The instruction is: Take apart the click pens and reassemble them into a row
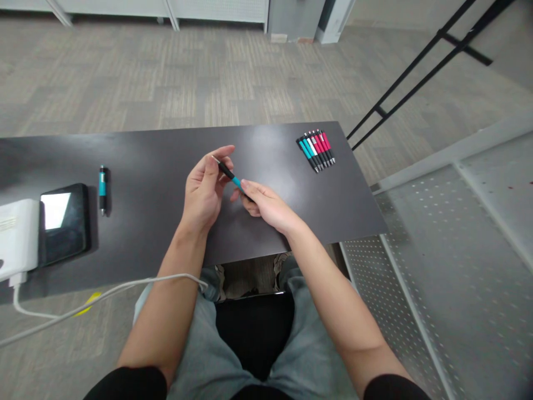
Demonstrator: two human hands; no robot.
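Both my hands hold one teal and black pen [230, 174] above the middle of a dark table [150, 233]. My left hand [205, 189] pinches the pen's thin tip end between thumb and fingers. My right hand [262, 203] wraps closed round the teal barrel end. A row of several pens [316, 149], teal, white and red with black ends, lies side by side at the table's far right. One more teal and black pen [102, 189] lies alone on the left part of the table.
A dark phone [64, 222] with a glare patch lies at the left, beside a white box [16, 236] whose white cable [104, 294] runs along the near edge. A perforated grey metal surface [458, 266] stands to the right. A black frame [416, 66] leans behind.
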